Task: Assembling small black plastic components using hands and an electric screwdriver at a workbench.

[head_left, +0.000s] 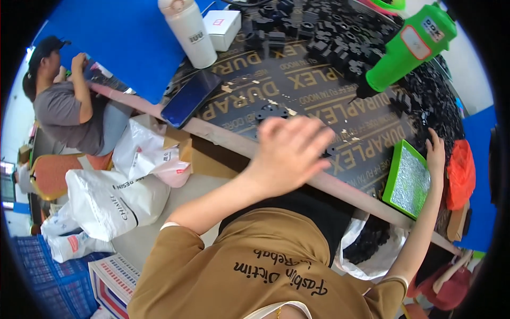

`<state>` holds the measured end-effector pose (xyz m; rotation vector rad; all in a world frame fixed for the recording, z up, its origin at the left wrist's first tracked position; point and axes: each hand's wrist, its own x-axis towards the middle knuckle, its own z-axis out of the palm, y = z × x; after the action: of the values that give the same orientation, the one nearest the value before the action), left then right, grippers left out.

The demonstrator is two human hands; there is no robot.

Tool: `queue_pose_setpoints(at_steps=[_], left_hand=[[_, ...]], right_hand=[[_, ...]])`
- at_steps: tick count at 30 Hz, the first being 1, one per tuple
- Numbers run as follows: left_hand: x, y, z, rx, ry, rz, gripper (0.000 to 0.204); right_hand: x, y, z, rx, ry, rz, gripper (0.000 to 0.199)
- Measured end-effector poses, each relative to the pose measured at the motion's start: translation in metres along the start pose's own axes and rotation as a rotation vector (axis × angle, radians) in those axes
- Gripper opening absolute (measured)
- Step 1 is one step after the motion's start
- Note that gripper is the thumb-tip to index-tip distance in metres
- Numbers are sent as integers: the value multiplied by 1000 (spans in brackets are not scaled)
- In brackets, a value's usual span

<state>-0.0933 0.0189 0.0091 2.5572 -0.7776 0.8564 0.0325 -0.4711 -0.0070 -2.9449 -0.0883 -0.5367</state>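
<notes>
My left hand (293,153) is over the table near its front edge, its fingers bent and a little apart. Beneath and around it lies a black plastic part (270,112); the palm hides its middle, and whether the fingers touch it is not visible. On the right, my right hand (436,151) extends past a shallow green tray (393,178) lined with silvery foil. Its fingers are apart at the edge of a heap of small black parts (433,101), with nothing visible in them.
A green bottle with a black nozzle (406,50) leans over the table (366,154). A white flask (190,34), a white box (223,29) and a phone (191,98) are at the back left. A red bag (460,175) is at the right. A person (71,106) sits at left.
</notes>
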Motion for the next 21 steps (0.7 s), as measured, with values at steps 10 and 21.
queue_pose_setpoints(at_steps=[10,21], left_hand=[[-44,-107,-39,417,107,-538,44],[1,39,17,-431,322,205,23]], right_hand=[[4,15,16,40,-40,5,25],[3,35,24,116,80,70,19]])
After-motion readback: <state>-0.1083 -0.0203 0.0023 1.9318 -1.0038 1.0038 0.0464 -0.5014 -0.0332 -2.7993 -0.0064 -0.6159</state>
